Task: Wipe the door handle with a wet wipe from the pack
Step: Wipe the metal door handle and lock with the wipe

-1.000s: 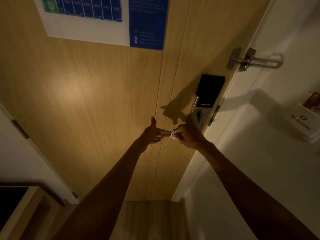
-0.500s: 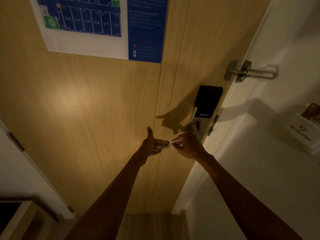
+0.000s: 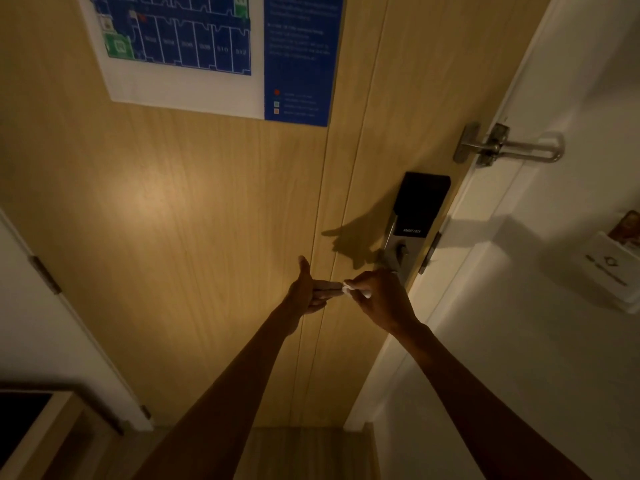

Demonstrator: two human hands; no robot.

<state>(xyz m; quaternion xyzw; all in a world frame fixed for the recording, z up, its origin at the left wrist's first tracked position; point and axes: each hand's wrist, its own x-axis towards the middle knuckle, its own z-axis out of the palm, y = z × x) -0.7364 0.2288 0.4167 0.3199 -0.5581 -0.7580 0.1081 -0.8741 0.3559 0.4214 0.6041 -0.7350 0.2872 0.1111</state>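
1. Right hand (image 3: 379,299) pinches the white wet wipe (image 3: 347,289), fingers curled tight.
2. Left hand (image 3: 306,291) at its nine o'clock: fingers straight, thumb up, seemingly gripping the handle tip.
3. Door handle (image 3: 388,259) largely hidden, twelve o'clock of the wipe.
4. Risk: that small pinch could slip, dropping the wipe.

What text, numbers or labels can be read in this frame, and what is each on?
"SMART LOCK": on the black lock unit, near its lower edge.
"510", "512": faint room numbers on the floor plan; the others are blurred.
Blue panel: lines unreadable.
White wall holder: print unreadable.
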